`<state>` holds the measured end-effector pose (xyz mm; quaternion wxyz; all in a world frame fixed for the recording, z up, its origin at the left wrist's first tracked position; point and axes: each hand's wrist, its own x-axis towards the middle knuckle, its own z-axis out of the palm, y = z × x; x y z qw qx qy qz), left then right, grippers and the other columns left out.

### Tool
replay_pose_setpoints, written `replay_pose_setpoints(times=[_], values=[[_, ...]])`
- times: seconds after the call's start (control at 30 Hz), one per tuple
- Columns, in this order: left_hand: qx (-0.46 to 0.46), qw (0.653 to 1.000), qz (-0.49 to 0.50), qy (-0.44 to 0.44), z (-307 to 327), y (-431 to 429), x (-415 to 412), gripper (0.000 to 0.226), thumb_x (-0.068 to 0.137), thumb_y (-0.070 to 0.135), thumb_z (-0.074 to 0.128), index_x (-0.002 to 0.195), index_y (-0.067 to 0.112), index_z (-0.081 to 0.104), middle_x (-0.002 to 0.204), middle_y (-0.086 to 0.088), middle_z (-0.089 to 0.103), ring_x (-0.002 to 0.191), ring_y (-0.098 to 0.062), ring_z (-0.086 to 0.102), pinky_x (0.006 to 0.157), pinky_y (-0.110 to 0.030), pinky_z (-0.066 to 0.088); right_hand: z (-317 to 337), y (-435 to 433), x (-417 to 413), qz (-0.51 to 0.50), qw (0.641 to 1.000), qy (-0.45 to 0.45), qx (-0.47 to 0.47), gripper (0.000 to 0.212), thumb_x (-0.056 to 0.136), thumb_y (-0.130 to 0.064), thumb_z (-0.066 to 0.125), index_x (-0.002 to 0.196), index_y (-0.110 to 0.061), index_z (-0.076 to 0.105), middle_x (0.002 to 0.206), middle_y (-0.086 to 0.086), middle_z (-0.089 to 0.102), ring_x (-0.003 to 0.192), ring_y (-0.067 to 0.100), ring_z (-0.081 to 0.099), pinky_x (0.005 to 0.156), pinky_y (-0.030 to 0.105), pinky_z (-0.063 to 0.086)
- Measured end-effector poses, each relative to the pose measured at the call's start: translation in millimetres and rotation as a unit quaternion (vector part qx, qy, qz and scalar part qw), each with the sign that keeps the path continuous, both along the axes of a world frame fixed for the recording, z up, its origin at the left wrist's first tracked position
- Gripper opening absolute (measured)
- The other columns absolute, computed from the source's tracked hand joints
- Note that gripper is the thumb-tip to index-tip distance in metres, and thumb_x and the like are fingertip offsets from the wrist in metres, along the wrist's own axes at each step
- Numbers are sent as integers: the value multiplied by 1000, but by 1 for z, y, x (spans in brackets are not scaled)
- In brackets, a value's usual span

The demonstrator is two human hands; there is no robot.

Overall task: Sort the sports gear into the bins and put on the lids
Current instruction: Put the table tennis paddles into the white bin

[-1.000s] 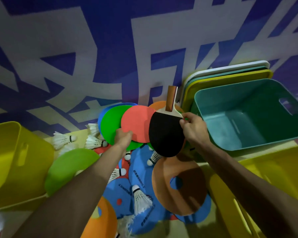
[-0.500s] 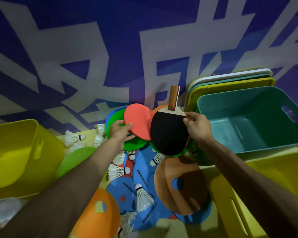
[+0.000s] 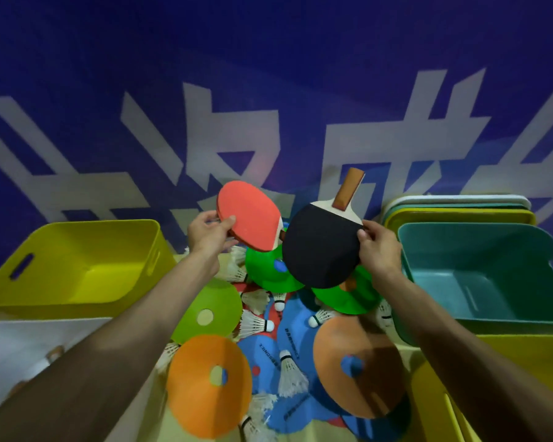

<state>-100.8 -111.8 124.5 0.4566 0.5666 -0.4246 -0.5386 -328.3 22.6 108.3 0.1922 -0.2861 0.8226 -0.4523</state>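
Paddles: two, both held up in the air over the pile of gear, toward the back edge of the counter by the banner [image 3: 268, 74].

- Your left grip [image 3: 208, 234] pinches the left edge of the red paddle [image 3: 249, 215], thumb on the red face. The blade tilts from upper left to lower right. Its handle end runs down behind the black paddle [image 3: 320, 247] and is mostly hidden.
- Your right grip [image 3: 377, 250] pinches the right edge of the black paddle. The handle points up and slightly right, away from you and away from the grip.
- The paddles overlap slightly in the middle; I can't tell if they touch.

Key relation: the teal bin [image 3: 479, 229] sits just right of your right grip, and the yellow bin [image 3: 93, 223] is left of your left grip, a bit further off. The black paddle is nearest the teal bin, the red one nearest the yellow.

My read is that both paddles belong in one bin, so one has to cross over the pile. Neither bin shows any contents. The lids [image 3: 460, 207] are stacked behind the teal bin, untouched.
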Motion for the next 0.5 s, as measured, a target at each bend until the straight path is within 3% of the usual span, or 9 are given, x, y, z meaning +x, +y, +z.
replay_pose_setpoints(times=[0.1, 0.23, 0.37, 0.5], values=[[-20, 999, 33, 28, 17, 4, 37, 28, 87, 3, 65, 112, 9, 52, 104, -16, 61, 82, -27, 64, 50, -25, 57, 11, -5, 25, 16, 1000, 5, -18, 29, 93, -17, 52, 118, -19, 67, 113, 10, 69, 109, 30, 60, 97, 42, 48], [-22, 994, 65, 82, 37, 15, 96, 35, 89, 1, 62, 121, 4, 49, 97, -16, 59, 67, -17, 59, 48, -24, 55, 26, -14, 70, 53, 998, 2, -42, 30, 95, -14, 51, 121, -14, 65, 117, 10, 67, 110, 29, 60, 98, 43, 48], [-10, 988, 93, 125, 42, 25, 175, 43, 88, 2, 63, 128, 1, 48, 104, -17, 58, 77, -21, 60, 58, -30, 57, 35, -24, 129, 88, 993, -29, -69, 30, 96, -15, 50, 123, -13, 63, 117, 9, 65, 108, 26, 60, 95, 50, 50], [4, 978, 118, 173, 46, 38, 251, 44, 88, 1, 63, 129, 2, 47, 111, -19, 57, 103, -32, 57, 80, -43, 53, 47, -27, 193, 119, 989, -15, -84, 26, 96, -13, 50, 116, -10, 66, 106, 6, 66, 101, 24, 61, 92, 49, 51]])
